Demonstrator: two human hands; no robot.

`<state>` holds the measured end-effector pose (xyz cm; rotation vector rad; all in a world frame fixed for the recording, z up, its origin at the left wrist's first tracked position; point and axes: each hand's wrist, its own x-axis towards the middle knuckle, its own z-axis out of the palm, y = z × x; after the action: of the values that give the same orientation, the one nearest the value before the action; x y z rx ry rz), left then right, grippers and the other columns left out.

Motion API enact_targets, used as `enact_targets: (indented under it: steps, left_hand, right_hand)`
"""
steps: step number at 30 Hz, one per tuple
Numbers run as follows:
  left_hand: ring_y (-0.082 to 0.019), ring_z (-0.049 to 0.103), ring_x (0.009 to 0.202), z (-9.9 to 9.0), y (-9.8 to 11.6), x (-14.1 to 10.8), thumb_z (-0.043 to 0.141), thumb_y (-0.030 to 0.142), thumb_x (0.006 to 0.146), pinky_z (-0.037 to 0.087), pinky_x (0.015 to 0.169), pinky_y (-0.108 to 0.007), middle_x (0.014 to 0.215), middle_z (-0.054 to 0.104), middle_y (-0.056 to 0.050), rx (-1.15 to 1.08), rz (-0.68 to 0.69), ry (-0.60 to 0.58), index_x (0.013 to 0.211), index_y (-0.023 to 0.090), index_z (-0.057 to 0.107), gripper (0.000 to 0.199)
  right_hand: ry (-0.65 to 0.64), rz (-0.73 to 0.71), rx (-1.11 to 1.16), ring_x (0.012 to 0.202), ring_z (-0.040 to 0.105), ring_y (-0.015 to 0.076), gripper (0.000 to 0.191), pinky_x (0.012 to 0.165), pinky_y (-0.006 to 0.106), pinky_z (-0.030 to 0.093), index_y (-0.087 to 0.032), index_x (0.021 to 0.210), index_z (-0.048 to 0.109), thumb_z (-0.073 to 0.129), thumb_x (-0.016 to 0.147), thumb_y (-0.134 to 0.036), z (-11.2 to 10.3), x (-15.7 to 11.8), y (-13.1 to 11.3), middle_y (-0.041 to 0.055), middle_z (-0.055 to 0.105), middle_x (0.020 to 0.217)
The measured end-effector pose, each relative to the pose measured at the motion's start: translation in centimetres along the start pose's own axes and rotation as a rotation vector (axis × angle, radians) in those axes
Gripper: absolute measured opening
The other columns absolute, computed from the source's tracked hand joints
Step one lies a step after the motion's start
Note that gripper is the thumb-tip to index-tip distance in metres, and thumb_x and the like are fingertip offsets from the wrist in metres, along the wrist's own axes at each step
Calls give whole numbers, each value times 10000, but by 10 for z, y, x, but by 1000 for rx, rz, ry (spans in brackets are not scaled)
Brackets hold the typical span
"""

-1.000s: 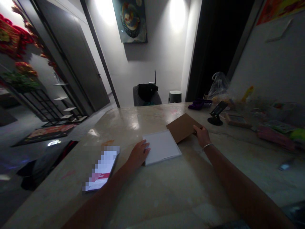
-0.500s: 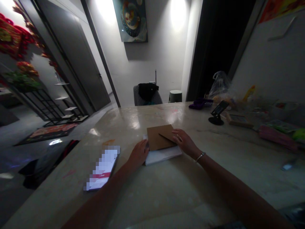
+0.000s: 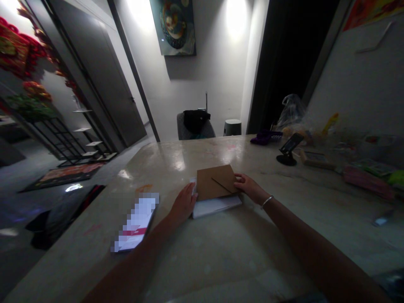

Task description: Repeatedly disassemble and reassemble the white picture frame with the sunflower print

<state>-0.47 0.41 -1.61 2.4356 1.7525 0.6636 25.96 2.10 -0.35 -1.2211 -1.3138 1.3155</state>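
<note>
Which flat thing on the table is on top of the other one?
The brown card envelope is on top. It lies over the white flat pad, which shows mostly along its near edge, and the right hand touches the envelope's side.

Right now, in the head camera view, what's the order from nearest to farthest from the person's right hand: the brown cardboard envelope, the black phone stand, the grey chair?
From the right hand:
1. Brown cardboard envelope: touching the fingers, to the hand's left.
2. Black phone stand: ahead, to the right.
3. Grey chair: farthest, ahead to the left.
</note>
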Motion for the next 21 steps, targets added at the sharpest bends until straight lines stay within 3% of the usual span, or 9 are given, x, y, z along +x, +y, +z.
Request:
enact_targets:
  steps: [5,9,14,21]
  left_hand:
    - [-191,379,1212,-2,-1,-1,277,257,847,299,1023,-366,1300,431,-135,-34,-31,48,1211,95,406,419]
    - [-191,435,1152,-12,4,-1,295,226,841,324,996,-358,1227,493,-130,-16,-48,66,1153,103,456,371]
    - [-182,549,942,-24,10,-1,341,200,833,392,890,-347,1017,612,-105,-1,-84,-3,995,132,554,277]
    - [-188,549,951,-20,10,0,380,212,827,380,886,-342,1033,616,-115,19,-78,-7,1009,130,563,272]
  right_hand:
    - [-135,22,104,797,605,144,540,745,294,484,-161,1192,384,560,685,-100,-8,-7,-11,59,630,931]
    - [-215,81,74,802,589,134,492,719,265,479,-159,1149,431,574,681,-107,-7,-12,-16,64,610,973]
    - [-191,152,15,751,578,120,400,656,234,476,-151,1060,470,581,678,-102,-4,-17,-21,46,600,891]
    - [-120,138,3,695,562,103,268,610,214,467,-161,922,482,583,680,-105,-3,-18,-22,18,577,794]
